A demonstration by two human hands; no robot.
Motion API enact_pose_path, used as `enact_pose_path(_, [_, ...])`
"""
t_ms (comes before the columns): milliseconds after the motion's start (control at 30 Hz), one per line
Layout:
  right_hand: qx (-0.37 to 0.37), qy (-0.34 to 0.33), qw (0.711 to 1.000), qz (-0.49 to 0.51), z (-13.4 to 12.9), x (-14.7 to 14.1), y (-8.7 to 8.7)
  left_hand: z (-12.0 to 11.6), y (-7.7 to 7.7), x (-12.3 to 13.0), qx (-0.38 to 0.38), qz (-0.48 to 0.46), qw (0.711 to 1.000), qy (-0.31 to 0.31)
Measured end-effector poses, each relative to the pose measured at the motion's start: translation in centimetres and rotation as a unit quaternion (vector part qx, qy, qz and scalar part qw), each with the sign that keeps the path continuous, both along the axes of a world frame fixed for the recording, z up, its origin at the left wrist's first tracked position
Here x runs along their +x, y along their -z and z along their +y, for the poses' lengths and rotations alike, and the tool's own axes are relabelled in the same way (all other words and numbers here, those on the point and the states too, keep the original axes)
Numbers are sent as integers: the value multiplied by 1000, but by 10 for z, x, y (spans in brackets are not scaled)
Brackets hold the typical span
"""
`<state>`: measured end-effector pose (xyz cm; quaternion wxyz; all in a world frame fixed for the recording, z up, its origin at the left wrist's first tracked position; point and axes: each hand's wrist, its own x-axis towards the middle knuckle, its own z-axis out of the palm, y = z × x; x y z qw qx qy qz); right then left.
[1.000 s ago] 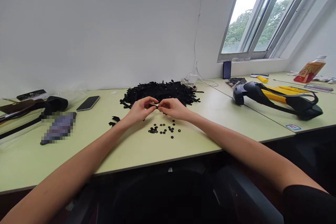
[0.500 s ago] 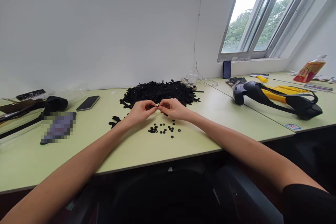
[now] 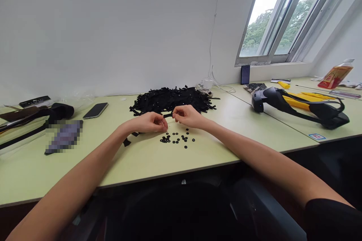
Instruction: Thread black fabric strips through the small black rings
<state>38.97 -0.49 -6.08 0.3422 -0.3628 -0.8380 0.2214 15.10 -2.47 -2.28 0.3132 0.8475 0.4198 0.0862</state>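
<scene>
My right hand (image 3: 186, 116) pinches one end of a short black strip (image 3: 167, 115) in front of the heap. Just left of it, my left hand (image 3: 152, 122) is lowered toward the small round black pieces (image 3: 166, 139), its fingers curled together; what they hold, if anything, is too small to tell. Several of those discs lie scattered on the pale green table (image 3: 135, 162). Behind both hands spreads a heap of black strips (image 3: 169, 98). A few loose strips (image 3: 126, 142) lie by my left wrist.
At the left are a phone (image 3: 95, 110), a blurred dark item (image 3: 64, 137) and a black strap (image 3: 60, 111). To the right lie a black headset (image 3: 271, 99), yellow items (image 3: 296, 102) and a tilted bottle (image 3: 336, 75). White cables (image 3: 207, 83) rest near the wall.
My left hand has parted from my right hand and moved left and down toward the discs. The black strip now shows at my right fingertips.
</scene>
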Motion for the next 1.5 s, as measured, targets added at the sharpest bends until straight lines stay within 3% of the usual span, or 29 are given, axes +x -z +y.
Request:
enact_pose_path(133, [20,5,1000,-11,2,0,2,-4,-4,0,-25,32,997,58])
enact_pose_path(467, [38,47,998,-26,4,0,3,-11,-4,11,3,46,998,39])
enact_pose_path(600, [13,76,995,-65,5,2,3,-14,-4,11,20,63,997,40])
enact_pose_path(733, [-4,43,996,-84,3,2,3,-17,-3,15,16,43,999,29])
enact_pose_path(867, [-27,-16,997,-76,-2,1,2,-13,4,16,23,-66,998,-3])
enact_pose_path(1033, [-58,-35,996,-58,-5,0,1,2,13,11,65,-149,986,-44])
enact_pose_path(1233, [-95,-48,994,-33,-7,-2,1,8,18,9,73,-165,982,-57])
enact_pose_path(1500, [-151,-41,988,2,-9,-3,-1,2,12,11,116,-116,984,-65])
